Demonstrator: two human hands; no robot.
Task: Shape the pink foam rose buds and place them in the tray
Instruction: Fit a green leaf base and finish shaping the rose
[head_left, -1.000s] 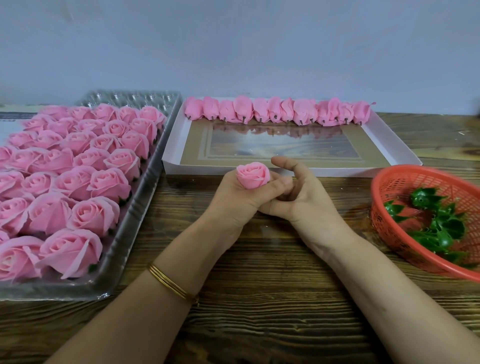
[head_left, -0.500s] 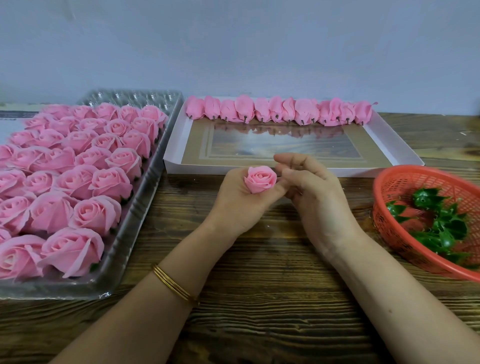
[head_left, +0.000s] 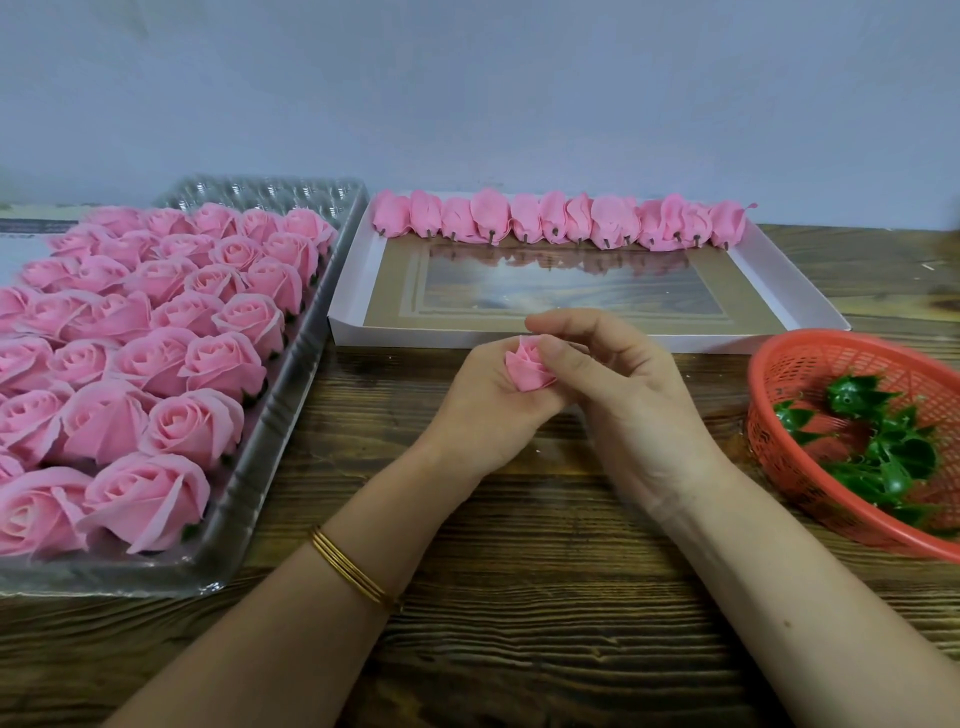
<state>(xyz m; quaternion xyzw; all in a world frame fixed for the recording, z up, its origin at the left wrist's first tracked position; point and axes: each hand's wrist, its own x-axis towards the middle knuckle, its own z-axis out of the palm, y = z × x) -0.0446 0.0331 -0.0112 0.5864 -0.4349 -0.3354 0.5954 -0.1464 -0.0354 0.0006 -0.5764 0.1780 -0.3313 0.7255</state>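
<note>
A pink foam rose bud (head_left: 525, 365) sits between both hands above the wooden table, just in front of the white tray (head_left: 795, 291). My left hand (head_left: 480, 415) grips the bud from below and the left. My right hand (head_left: 618, 384) curls over its right side, thumb pressing the petals, index finger arched above it. A row of several shaped pink buds (head_left: 558, 223) lies along the far edge of the white tray, stems pointing toward me. The bud's base is hidden in my left palm.
A clear plastic tray (head_left: 244, 499) full of several open pink roses (head_left: 156, 364) fills the left side. An orange mesh basket (head_left: 810, 364) with green plastic calyxes (head_left: 878, 441) stands at the right. A grey wall runs behind the table.
My right hand has closed in over the bud, thumb now pressing its petals. The bud has tilted and sunk deeper between both hands.
</note>
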